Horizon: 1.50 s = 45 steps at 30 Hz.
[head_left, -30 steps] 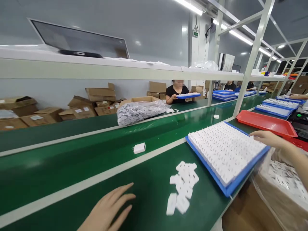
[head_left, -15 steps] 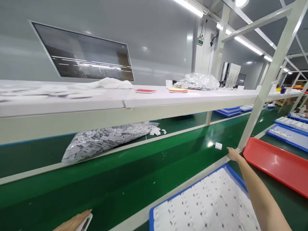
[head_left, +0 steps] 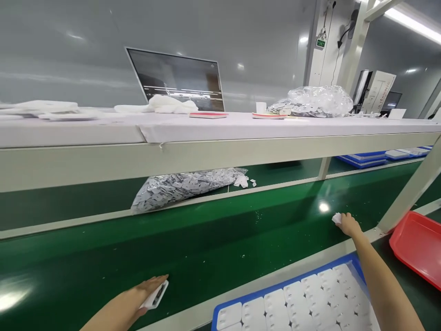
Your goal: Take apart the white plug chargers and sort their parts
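Observation:
My left hand [head_left: 146, 292], at the lower left over the green belt, is closed around a white rectangular plastic piece [head_left: 156, 295] with a dark opening in its face. Farther off to the right, my right hand [head_left: 348, 224] reaches over the belt, its fingers closed on a small white plastic piece [head_left: 336, 218]. Below my right forearm lies a blue tray [head_left: 257, 294] filled with rows of white plastic pieces [head_left: 292, 301].
A green belt [head_left: 213, 234] runs across in front of me. Above it stands a white-topped shelf [head_left: 241, 131] bearing a clear plastic bag [head_left: 317, 101]. Under the shelf lies a bag of small pieces [head_left: 186, 186]. A red tray [head_left: 418, 243] sits at right, beside a slanted post [head_left: 413, 188].
My right hand has closed on the small white piece that lay on the belt. My left hand has come further into view with its piece. The camera view has turned left.

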{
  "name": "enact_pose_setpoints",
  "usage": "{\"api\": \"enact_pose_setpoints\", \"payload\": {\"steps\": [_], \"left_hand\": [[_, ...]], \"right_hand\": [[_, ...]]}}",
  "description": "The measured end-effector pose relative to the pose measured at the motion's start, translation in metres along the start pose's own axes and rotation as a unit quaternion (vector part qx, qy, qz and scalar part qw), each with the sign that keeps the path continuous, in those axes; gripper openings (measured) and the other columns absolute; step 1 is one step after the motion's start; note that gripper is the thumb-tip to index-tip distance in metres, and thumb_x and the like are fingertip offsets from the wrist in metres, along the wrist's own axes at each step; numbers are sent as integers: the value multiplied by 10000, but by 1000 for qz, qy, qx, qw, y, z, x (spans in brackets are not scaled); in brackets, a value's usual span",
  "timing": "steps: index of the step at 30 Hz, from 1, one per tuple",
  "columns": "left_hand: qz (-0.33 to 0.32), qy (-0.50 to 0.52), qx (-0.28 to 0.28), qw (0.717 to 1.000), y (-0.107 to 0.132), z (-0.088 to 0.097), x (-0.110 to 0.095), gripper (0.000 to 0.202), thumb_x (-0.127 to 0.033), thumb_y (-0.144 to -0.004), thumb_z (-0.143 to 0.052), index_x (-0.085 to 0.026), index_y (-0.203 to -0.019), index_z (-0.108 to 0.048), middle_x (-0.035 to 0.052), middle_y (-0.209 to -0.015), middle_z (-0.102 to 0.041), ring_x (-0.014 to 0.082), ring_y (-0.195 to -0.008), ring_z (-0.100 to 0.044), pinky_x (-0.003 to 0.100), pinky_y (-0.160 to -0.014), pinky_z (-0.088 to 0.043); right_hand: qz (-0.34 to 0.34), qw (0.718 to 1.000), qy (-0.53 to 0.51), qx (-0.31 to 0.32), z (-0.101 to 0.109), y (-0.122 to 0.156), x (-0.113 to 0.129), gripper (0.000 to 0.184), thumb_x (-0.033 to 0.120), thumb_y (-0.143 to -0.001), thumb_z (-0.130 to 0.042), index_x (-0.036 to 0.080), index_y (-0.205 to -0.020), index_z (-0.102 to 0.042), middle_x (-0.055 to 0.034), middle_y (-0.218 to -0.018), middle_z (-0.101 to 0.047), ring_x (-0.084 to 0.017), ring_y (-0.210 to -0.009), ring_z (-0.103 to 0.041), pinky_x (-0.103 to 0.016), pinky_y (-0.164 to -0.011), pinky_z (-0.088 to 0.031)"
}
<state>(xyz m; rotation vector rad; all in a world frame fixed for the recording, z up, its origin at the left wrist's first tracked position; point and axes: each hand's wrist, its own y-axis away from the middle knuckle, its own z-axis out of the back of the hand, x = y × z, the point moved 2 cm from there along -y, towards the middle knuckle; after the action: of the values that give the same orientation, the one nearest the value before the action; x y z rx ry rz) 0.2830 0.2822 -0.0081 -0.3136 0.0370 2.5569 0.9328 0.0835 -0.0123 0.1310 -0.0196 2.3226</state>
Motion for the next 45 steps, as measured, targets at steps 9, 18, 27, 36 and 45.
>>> {"api": "enact_pose_setpoints", "payload": {"steps": [9,18,27,36,45], "left_hand": [[-64,147,2,987,20,20,-43,489,-309,-753,-482,-183,-1220,-553,139,-1251,-590,291,-1074,-608,400,-882,-494],[-257,381,-130,878,194,94,-38,487,-229,-764,-701,-273,-1210,-511,50,-1191,-609,203,-1073,-592,363,-953,-491],[-255,346,-262,864,384,93,56,505,-228,-797,-688,-272,-1248,-462,50,-1190,-594,200,-1110,-573,363,-977,-482],[-237,350,-242,873,454,81,49,695,-319,-781,-703,-346,-1349,-303,69,-1248,-523,239,-1100,-575,420,-939,-499],[-86,768,-54,633,457,53,23,759,-583,-722,-678,-274,-1329,-344,138,-1391,-385,305,-1225,-477,496,-1047,-378]], "right_hand": [[254,949,-189,7,88,166,131,512,441,-895,-482,302,-1365,-332,-77,-1255,-437,-179,-907,-599,-330,-794,-528],[555,797,-225,77,81,440,350,678,218,-791,-595,312,-1378,-269,-81,-1218,-465,-231,-1007,-563,-377,-818,-520],[650,732,-199,38,51,629,414,620,320,-881,-560,347,-1420,-254,-82,-1248,-475,-244,-1044,-547,-385,-814,-528],[671,722,-165,-12,51,697,390,528,430,-884,-553,298,-1359,-367,-70,-1081,-522,-194,-860,-568,-309,-663,-520],[686,689,-153,-177,47,711,336,448,336,-908,-517,186,-1315,-403,-140,-1136,-500,-240,-1030,-530,-374,-836,-504]]}}
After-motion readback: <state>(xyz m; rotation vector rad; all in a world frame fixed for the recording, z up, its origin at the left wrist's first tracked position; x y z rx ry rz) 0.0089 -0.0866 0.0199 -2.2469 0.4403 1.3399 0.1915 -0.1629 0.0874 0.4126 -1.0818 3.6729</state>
